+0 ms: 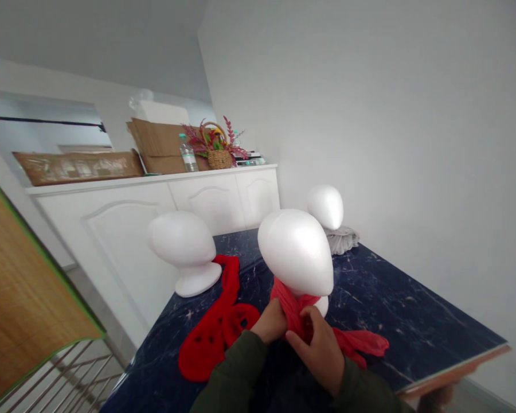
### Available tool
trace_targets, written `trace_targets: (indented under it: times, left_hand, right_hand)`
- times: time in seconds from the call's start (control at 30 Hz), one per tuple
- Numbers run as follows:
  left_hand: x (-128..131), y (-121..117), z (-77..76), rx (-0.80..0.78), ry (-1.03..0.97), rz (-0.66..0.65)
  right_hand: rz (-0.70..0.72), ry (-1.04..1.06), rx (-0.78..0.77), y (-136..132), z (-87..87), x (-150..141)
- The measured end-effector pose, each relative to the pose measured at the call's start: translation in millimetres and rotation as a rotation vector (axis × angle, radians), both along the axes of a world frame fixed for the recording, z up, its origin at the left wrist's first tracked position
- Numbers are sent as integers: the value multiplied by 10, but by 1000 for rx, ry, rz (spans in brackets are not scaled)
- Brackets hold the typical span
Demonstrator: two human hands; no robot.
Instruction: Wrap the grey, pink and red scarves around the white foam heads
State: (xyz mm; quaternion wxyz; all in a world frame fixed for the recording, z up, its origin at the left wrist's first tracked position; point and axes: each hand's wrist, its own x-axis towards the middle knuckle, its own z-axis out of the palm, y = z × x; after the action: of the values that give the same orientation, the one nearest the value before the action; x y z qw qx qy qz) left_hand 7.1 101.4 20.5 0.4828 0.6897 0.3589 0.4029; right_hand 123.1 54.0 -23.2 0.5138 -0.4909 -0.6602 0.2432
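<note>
In the head view a white foam mannequin head (296, 249) stands in the middle of the table, with a thin coral-red scarf (290, 307) wrapped round its neck. My left hand (272, 322) is closed on the scarf at the left of the neck, its fingertips hidden by cloth. On the front, my right hand (320, 351) curls thumb and fingers around the gathered fabric. One end of the scarf trails rightward onto the tabletop. A brighter red knitted scarf (210, 338) lies left of my hands, reaching back to a second white foam head (183, 244).
A third foam head (325, 206) stands behind, with grey ruffled cloth (343, 240) at its base. The dark marbled table (406, 298) meets white cabinets (215, 201) bearing cardboard boxes (167, 146), a bottle (188, 154) and a flower basket (219, 159). A wooden board (30, 287) is at left.
</note>
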Motion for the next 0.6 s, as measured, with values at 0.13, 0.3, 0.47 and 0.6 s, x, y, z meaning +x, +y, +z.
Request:
trace_targets:
  times: [0.13, 0.3, 0.47, 0.6]
  left_hand:
    - [2, -6, -54, 146, 12, 10]
    - [-43, -39, -83, 107, 16, 83]
    - [-131, 5, -135, -120, 6, 41]
    - [-195, 81, -157, -359, -64, 32]
  right_hand:
    - [-109, -218, 12, 92, 24, 11]
    - [-71, -381, 37, 141, 24, 54]
    - [-168, -490, 20, 179, 84, 147]
    - [-159, -513, -21, 259, 116, 283]
